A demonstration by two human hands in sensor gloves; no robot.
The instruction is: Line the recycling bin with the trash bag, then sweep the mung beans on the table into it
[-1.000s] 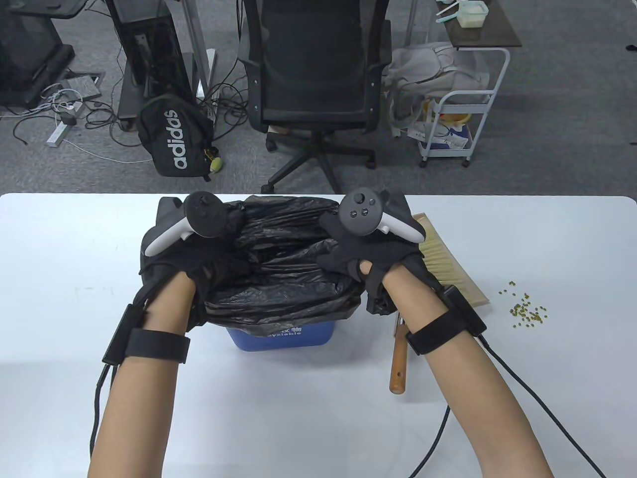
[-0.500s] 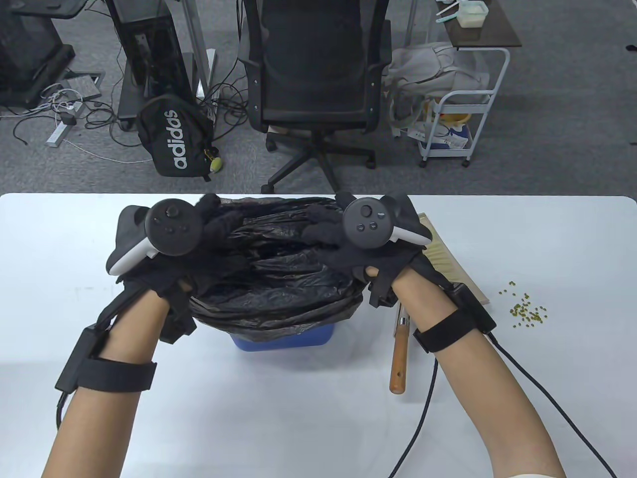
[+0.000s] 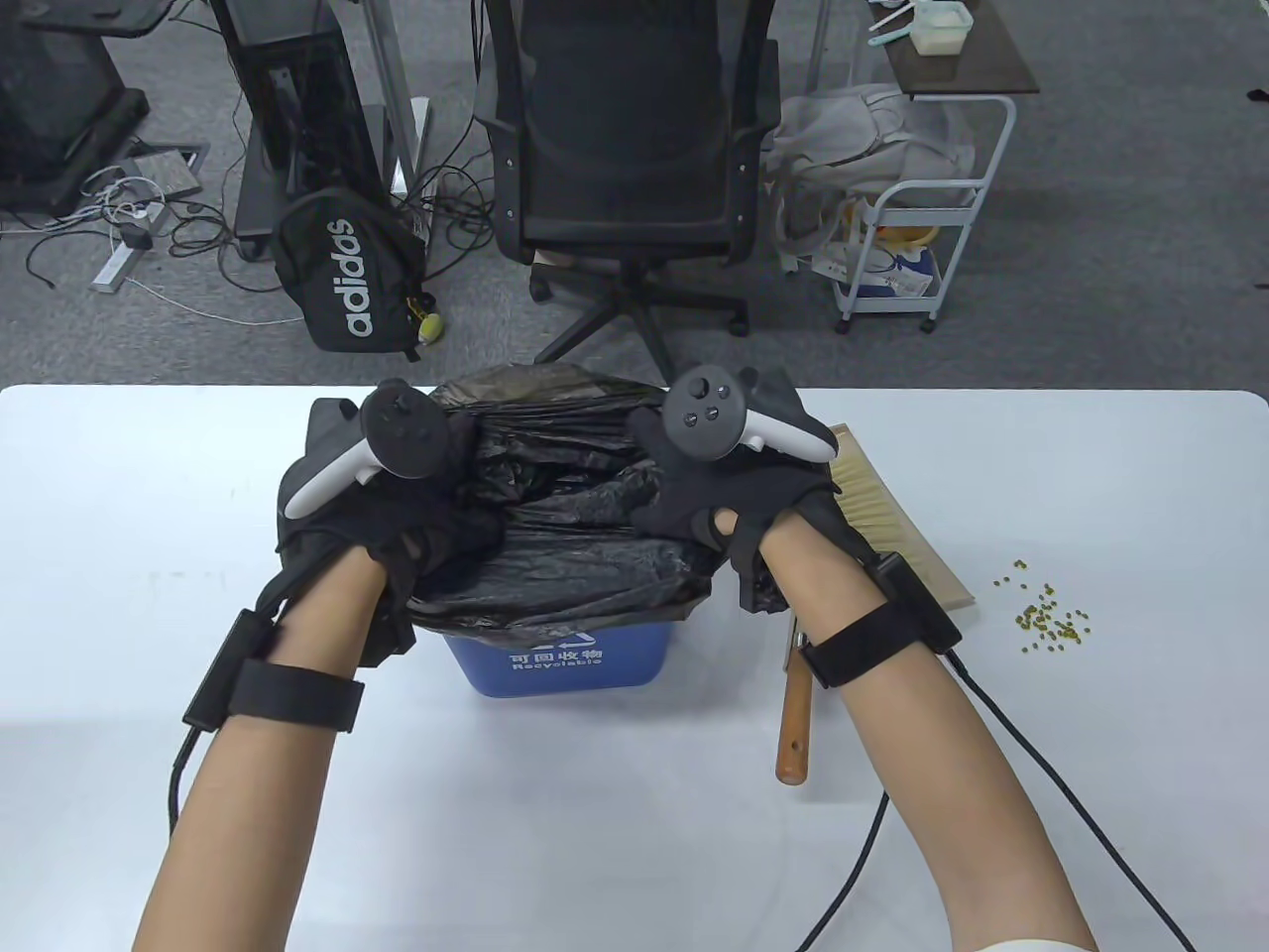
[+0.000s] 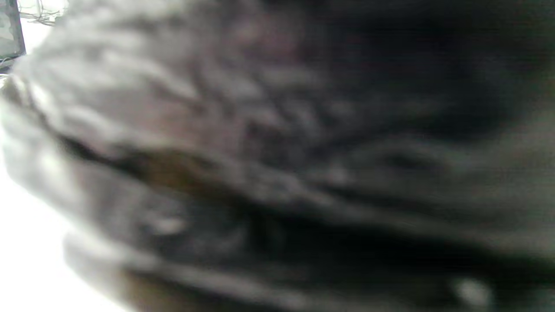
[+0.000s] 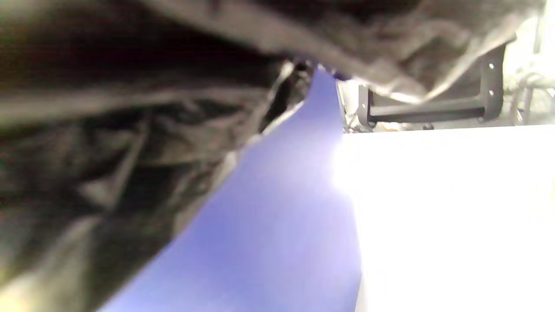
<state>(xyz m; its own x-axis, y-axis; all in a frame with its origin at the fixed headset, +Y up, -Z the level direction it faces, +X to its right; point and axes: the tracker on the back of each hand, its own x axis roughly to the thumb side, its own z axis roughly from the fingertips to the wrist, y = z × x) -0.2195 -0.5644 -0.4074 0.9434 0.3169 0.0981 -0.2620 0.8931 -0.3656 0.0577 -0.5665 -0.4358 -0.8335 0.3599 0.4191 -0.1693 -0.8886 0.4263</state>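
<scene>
Beside recycling bin (image 3: 555,666), brush (image 3: 805,684) handle points toward person.

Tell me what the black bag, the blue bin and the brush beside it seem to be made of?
Trash bag: thin glossy plastic film, judging by its crinkles and sheen. Recycling bin: smooth, matte blue wall with white printed lettering, probably rigid plastic. Brush: reddish-brown handle looks like varnished wood; its pale straw-coloured bristles could be natural fibre or synthetic.

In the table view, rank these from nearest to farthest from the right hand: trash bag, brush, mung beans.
1. Trash bag: under the right hand.
2. Brush: just right of it.
3. Mung beans: farther right on the table.
</scene>
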